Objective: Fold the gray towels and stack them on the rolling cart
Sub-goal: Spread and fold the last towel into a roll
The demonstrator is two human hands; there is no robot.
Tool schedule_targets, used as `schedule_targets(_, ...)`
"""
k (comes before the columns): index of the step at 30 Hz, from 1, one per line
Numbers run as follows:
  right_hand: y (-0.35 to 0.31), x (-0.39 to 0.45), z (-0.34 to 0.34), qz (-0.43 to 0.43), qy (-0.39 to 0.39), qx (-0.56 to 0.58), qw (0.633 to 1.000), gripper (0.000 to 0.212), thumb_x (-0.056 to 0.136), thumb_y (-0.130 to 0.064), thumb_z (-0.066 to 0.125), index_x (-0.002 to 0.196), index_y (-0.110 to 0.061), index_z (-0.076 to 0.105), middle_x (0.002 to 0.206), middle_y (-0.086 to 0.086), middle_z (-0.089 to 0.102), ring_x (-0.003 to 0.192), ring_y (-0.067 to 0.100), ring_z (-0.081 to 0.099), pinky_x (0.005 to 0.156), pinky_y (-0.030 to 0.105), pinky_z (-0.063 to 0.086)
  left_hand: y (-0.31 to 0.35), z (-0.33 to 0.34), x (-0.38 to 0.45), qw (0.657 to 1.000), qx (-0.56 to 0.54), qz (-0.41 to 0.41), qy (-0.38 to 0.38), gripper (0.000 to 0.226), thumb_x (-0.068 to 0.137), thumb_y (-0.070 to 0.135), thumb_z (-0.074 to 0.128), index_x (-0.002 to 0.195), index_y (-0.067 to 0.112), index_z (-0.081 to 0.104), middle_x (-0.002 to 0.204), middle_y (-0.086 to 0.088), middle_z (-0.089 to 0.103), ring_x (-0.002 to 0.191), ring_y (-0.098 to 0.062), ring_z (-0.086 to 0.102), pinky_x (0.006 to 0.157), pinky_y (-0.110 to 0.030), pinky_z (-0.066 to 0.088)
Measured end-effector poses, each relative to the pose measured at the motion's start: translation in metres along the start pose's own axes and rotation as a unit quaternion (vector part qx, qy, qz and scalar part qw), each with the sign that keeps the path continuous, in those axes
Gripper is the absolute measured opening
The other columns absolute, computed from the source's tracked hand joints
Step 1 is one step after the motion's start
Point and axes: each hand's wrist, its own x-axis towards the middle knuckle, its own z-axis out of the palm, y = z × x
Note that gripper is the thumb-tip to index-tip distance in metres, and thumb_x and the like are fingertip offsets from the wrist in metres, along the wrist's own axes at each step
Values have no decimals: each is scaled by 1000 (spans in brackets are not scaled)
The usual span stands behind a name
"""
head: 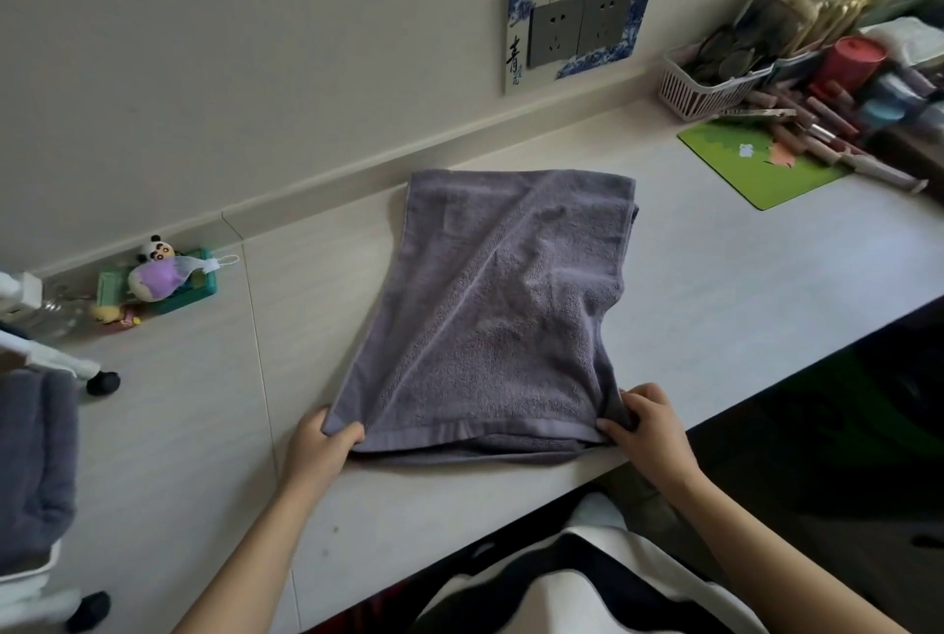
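From the head view, the gray towel (pixel 503 311) lies on the counter (pixel 715 245), once folded. The left hand (pixel 319 444) and right hand (pixel 646 426) each pinch a near corner, well apart. Keep corners level, carrying them squarely to the far edge.

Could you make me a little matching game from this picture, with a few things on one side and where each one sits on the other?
Things:
1. gray towel
2. panda toy
3. green mat
4. white basket

Places:
A. far right, against the wall, with odds and ends in it
B. middle of the counter, near corners gripped by the left hand and right hand
C. left, by the wall, on a small green tray
D. right, flat on the counter, in front of the basket

Pairs: 1-B, 2-C, 3-D, 4-A
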Motion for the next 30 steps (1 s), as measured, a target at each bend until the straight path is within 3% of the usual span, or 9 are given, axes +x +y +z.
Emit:
schedule_targets(3, 7, -4, 1, 45, 70, -34, 996, 34, 67, -24, 83, 58, -13, 52, 83, 1, 46, 81, 23, 45, 69, 29, 32, -12, 3, 0, 996, 76, 42, -12, 21, 66, 12, 73, 83, 0, 66, 90, -11, 60, 81, -25, 57, 68, -31, 43)
schedule_targets(6, 10, -6, 1, 77, 106, -19, 991, 30, 65, -26, 84, 77, -12, 61, 91, 0, 48, 91, 26, 48, 79, 33, 39, -27, 10, 5, 979, 185, 83, 13, 34, 73, 10, 76, 97, -10, 64, 115, -19, 49, 107, -30, 52, 93, -32, 40)
schedule_targets(10, 7, -3, -2, 109, 67, -28, 991, 36, 69, -34, 81, 90, -19, 55, 75, -3, 57, 83, 25, 55, 69, 36, 45, -20, 11, -2, 978, 200, 56, 24, 41, 73, 17, 77, 58, 10, 40, 83, -19, 52, 88, -40, 58, 64, -34, 36)
schedule_targets(17, 1, 13, -12, 79, 9, -41, 996, 28, 78, -28, 74, 77, -11, 52, 77, 3, 57, 67, 21, 55, 57, 31, 39, -6, 13, -3, 960, 278, 31, 12, 39, 79, 27, 70, 68, 14, 35, 81, -6, 52, 86, -32, 57, 62, -31, 33)
schedule_targets(19, -8, 17, -19, 80, -4, 49, 996, 25, 83, -20, 69, 85, -6, 49, 74, 7, 64, 49, 16, 57, 48, 22, 38, -6, 12, 1, 974, 224, 25, 1, 31, 80, 22, 68, 72, 12, 40, 83, -6, 54, 84, -28, 56, 64, -31, 35)
schedule_targets(21, -20, 21, -28, 85, -1, 149, 985, 22, 88, -17, 64, 96, -5, 47, 74, 11, 68, 40, 15, 57, 43, 15, 39, -3, 8, 4, 998, 38, -19, -50, 18, 80, 13, 67, 82, 9, 50, 93, -9, 61, 89, -29, 59, 69, -32, 45)
schedule_targets(24, -46, 30, -51, 62, 12, 285, 956, 18, 92, -12, 57, 107, -16, 49, 70, 15, 65, 41, 18, 55, 44, 22, 47, 14, -7, 6, 961, -225, -84, -137, 13, 85, -4, 56, 92, 7, 56, 90, -16, 61, 71, -22, 58, 45, -21, 48)
schedule_targets(28, -83, 52, -80, 15, -34, 417, 908, 8, 89, -10, 59, 95, -8, 65, 74, 15, 55, 50, 16, 50, 45, 22, 47, 59, -29, 5, 937, -291, -91, -174, 20, 87, -11, 49, 89, 9, 55, 72, -9, 59, 52, -13, 54, 36, -15, 35)
schedule_targets(30, -103, 63, -98, -1, -62, 480, 875, 31, 71, -25, 74, 90, -3, 65, 75, 13, 55, 54, 15, 53, 47, 21, 47, 88, -39, 6, 935, -312, -66, -158, 20, 87, -10, 49, 85, 10, 53, 71, -9, 52, 52, -13, 49, 36, -13, 32)
